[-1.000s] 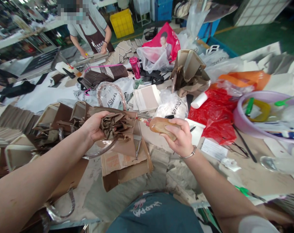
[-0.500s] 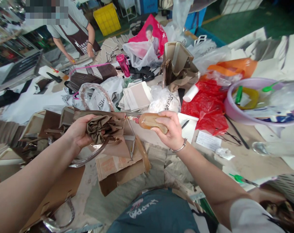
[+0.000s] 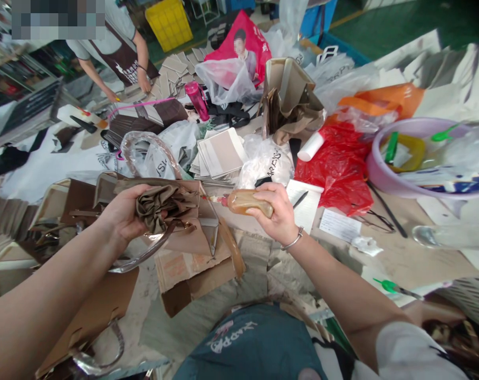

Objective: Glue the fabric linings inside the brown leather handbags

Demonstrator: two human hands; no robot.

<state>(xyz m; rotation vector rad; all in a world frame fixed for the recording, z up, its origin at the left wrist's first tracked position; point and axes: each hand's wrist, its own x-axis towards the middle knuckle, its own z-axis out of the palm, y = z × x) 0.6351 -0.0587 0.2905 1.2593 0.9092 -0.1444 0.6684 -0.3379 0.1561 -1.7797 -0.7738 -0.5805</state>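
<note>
My left hand (image 3: 131, 214) is closed around the bunched brown lining (image 3: 160, 207) of a tan handbag (image 3: 192, 235). The bag lies on its side, its plastic-wrapped handle (image 3: 160, 248) hanging toward me. In my right hand (image 3: 277, 211) is an amber glue bottle (image 3: 245, 203), held level and pointing left. Its reddish nozzle (image 3: 222, 200) is at the bag's open edge; whether the tip touches, I cannot tell. A torn cardboard box (image 3: 195, 274) sits under the bag.
More tan bags (image 3: 53, 206) stand at the left. Beyond are stacked beige panels (image 3: 221, 153), a red plastic bag (image 3: 336, 163), and a purple basin (image 3: 385, 179) at right. A pen (image 3: 300, 199) lies on a notepad. Across the table, a co-worker (image 3: 121, 47) handles pieces.
The view has shifted slightly. The nozzle has moved a little along the bag's edge, while both hands keep their hold.
</note>
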